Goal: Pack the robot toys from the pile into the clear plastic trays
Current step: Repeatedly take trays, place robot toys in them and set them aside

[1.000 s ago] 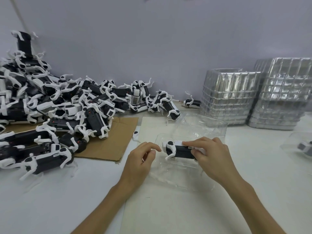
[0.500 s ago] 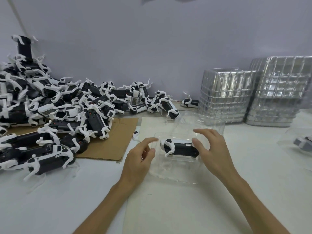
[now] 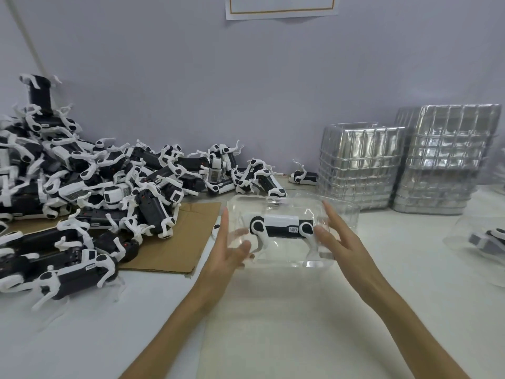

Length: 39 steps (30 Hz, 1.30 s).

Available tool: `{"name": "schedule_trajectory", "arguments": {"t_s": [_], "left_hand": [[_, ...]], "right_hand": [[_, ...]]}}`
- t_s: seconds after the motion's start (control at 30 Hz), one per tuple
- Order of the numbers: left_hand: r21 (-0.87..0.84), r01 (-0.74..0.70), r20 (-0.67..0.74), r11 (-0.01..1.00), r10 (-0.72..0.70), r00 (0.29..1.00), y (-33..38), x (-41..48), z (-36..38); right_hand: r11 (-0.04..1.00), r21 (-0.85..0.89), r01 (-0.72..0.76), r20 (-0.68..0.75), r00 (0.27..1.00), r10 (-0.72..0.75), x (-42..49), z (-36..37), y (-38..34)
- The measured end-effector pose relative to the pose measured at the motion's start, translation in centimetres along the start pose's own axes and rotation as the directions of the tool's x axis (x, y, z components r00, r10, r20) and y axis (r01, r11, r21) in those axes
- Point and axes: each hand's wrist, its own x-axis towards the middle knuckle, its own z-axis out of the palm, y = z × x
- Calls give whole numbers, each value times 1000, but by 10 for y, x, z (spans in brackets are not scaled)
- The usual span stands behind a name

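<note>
Starting at nine o'clock: heaped pile of black-and-white robot dog toys (image 3: 95,192) on the white bench (image 3: 82,337). Left hand (image 3: 226,250), fingers straight and spread, presses the left end of the clear moulded plastic tray (image 3: 289,205) at centre. One black-and-white robot toy (image 3: 281,227) lies lengthwise inside. Right hand (image 3: 338,242), likewise flat, presses the right end. Advise even palm pressure, tray kept level. Stacked clear trays (image 3: 360,165) stand at two o'clock.

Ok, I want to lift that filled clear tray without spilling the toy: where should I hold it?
Take the clear tray by its two short ends, a palm from each side, where the left hand and right hand are. The robot toy lies lengthwise, so its weight should balance.
</note>
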Motion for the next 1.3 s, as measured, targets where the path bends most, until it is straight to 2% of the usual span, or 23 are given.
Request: {"name": "schedule_trajectory", "arguments": {"t_s": [0.1,0.23,0.43,0.6,0.77,1.3], "left_hand": [[-18,1,30,1000,-1,1000,8,2,1],[-84,50,93,995,-42,995,6,-3,7],[-68,47,-2,997,-47,999,-5,-12,13],[-85,62,-77,994,-68,995,-9,-13,13],[-117,56,-78,992,-65,995,-11,-10,11],[-110,19,-150,994,-35,988,-15,-8,9]], "right_hand": [[996,10,88,-43,995,-88,-1,3,-5],[993,21,117,-129,985,-114,-2,4,-6],[992,54,110,-14,994,-110,-2,4,-5],[988,52,142,20,989,-143,-4,4,-8],[993,17,115,-2,993,-115,-3,5,-3],[983,-87,160,-155,973,-172,-4,10,0]]}}
